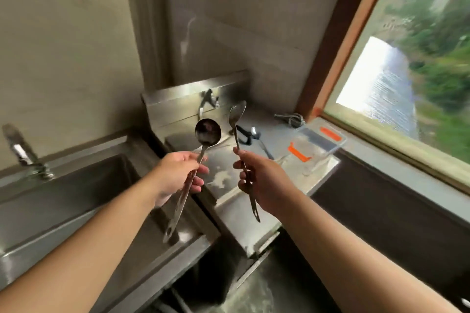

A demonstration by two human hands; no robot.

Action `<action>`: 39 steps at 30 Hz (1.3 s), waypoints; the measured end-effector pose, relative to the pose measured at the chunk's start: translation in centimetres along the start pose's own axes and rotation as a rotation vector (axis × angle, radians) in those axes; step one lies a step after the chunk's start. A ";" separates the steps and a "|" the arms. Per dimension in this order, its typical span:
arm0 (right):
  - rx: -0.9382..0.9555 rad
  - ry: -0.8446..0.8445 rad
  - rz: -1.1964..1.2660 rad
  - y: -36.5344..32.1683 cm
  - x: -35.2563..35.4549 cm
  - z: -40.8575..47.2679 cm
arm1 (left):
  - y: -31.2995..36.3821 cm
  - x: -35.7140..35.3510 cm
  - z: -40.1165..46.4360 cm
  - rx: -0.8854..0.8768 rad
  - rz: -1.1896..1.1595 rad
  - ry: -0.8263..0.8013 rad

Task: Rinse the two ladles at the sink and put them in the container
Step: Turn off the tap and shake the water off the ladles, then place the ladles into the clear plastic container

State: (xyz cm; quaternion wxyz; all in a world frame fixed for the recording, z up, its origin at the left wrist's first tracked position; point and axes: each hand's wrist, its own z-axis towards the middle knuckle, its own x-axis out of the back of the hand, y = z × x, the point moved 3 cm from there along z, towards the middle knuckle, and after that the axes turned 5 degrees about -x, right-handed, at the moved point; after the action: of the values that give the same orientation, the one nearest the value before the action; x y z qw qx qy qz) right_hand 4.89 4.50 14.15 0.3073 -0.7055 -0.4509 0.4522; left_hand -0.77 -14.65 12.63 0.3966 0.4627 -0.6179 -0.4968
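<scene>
Left hand (175, 175): closed round round ladle (207, 131), bowl up, above the sink (76, 185) edge. Right hand (262, 183): closed round narrow ladle (237, 112), upright. Beyond on counter (254, 201): container (318, 142) with orange clips, spoon (259, 140), tap (208, 101).

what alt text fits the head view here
Two bare hands each hold a metal ladle upright over a steel counter: the left hand a round-bowled ladle, the right hand a flatter one. A sink lies left, a clear container right.
</scene>
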 end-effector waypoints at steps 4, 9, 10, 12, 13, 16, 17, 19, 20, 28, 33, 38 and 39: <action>-0.007 -0.006 0.081 -4.7 11.2 0.0 | 0.9 -11.5 4.4 0.046 0.032 -0.044; -0.050 0.072 0.138 -10.2 23.7 0.5 | 2.6 -23.9 9.9 0.116 0.044 -0.016; -0.059 0.086 0.160 -11.0 25.7 0.5 | 3.0 -25.8 10.8 0.115 0.056 -0.009; -0.076 0.115 0.192 -12.2 29.3 0.6 | 3.6 -29.1 12.3 0.111 0.103 0.003; -0.080 0.126 0.202 -12.6 30.7 0.7 | 3.9 -30.4 13.0 0.108 0.146 0.007; -0.081 0.144 0.193 -13.4 34.0 1.2 | 4.6 -32.9 15.5 0.094 0.311 0.042; -0.085 0.167 0.159 -13.5 35.0 1.4 | 4.7 -33.5 16.5 0.090 0.356 0.050; -0.103 0.217 0.074 -13.6 36.4 1.8 | 4.9 -34.5 18.8 0.068 0.483 0.040; -0.114 0.238 0.052 -13.7 37.1 2.1 | 5.0 -35.2 20.2 0.053 0.579 0.020; -0.137 0.333 0.088 -14.5 38.7 3.8 | 3.6 -40.0 30.5 0.071 1.214 -0.173; -0.098 0.372 0.133 -15.3 37.8 5.0 | 1.6 -42.7 35.1 -0.025 1.469 -0.277; -0.113 0.408 0.136 -15.2 37.0 6.1 | -0.6 -44.1 37.4 -0.024 1.534 -0.297; -0.121 0.411 0.136 -15.2 36.9 6.3 | -0.9 -44.3 37.6 -0.024 1.535 -0.300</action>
State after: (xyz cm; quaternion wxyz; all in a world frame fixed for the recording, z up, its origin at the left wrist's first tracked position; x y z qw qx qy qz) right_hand 0.48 44.51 11.10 0.3190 -0.8286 -0.3566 0.2908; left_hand -24.97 37.35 3.18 0.5466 -0.1704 -0.8065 -0.1474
